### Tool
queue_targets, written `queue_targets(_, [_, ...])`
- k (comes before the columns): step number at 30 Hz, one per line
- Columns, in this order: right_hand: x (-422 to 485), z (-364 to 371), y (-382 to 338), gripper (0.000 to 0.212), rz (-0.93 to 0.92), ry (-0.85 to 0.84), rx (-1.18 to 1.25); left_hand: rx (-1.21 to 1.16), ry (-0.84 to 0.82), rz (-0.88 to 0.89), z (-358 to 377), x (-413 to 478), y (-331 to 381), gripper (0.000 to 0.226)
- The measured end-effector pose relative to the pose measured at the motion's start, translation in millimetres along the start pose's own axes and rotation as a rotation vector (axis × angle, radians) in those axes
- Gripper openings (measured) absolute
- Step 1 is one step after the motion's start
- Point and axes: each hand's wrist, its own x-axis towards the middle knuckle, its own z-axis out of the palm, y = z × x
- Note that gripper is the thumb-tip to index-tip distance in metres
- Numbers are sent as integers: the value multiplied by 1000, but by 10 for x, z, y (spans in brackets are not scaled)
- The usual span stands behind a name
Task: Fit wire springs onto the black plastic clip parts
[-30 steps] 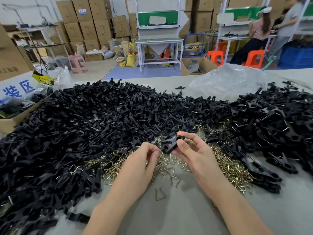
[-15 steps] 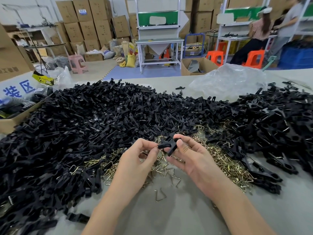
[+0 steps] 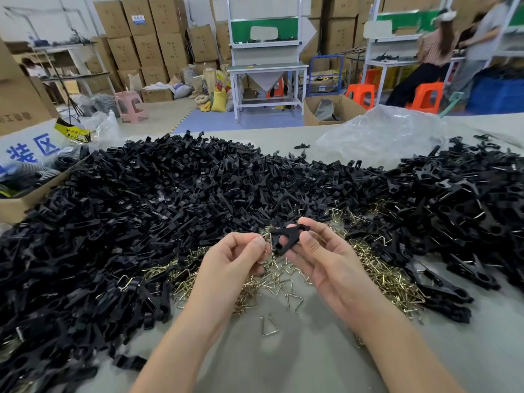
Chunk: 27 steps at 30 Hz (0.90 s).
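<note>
Pinching a wire spring [image 3: 268, 241] in the curled left hand [image 3: 235, 260], just left of the black clip part [image 3: 286, 236] being gripped in the right hand [image 3: 326, 259] above the spring pile [image 3: 382, 275], angling its long axis down-left toward that spring.

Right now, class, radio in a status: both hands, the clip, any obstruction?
Left hand pinches a wire spring. Right hand holds the black clip, spring at its edge, seating unclear. Nothing between them; loose springs heaped underneath.
</note>
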Motion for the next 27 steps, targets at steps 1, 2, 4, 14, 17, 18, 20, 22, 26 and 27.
queue_targets(1, [1, 1, 8, 21, 1, 0, -5, -42, -9, -15, 17, -4, 3, 13])
queue_targets(2, [3, 1, 15, 21, 1, -4, -11, -80, -18, -31, 38, -12, 7, 17])
queue_targets(4, [8, -6, 29, 22, -2, -15, -1, -162, -28, -61, 71, -29, 14, 14])
queue_targets(14, [34, -13, 121, 26, -89, -15, -115, -339, 50, -161, 137, -40, 10, 5])
queue_targets(17, [35, -30, 131, 21, -108, -31, -158, -342, 4, -173, 149, -53, 13, 23])
queue_targets(18, [36, -36, 133, 20, -112, -39, -166, -349, -2, -178, 156, -54, 11, 29])
queue_targets(20, [34, -43, 137, 23, -119, -55, -183, -371, -3, -187, 167, -52, 3, 24])
queue_targets(22, [33, -47, 144, 26, -126, -79, -206, -350, 2, -204, 168, -50, -11, 13])
queue_targets(26, [41, -75, 132, 29, -130, -102, -268, -206, -42, -212, 146, -37, -37, 10])
queue_targets(27, [44, -84, 127, 29, -122, -102, -282, -177, -64, -206, 139, -33, -30, 11])
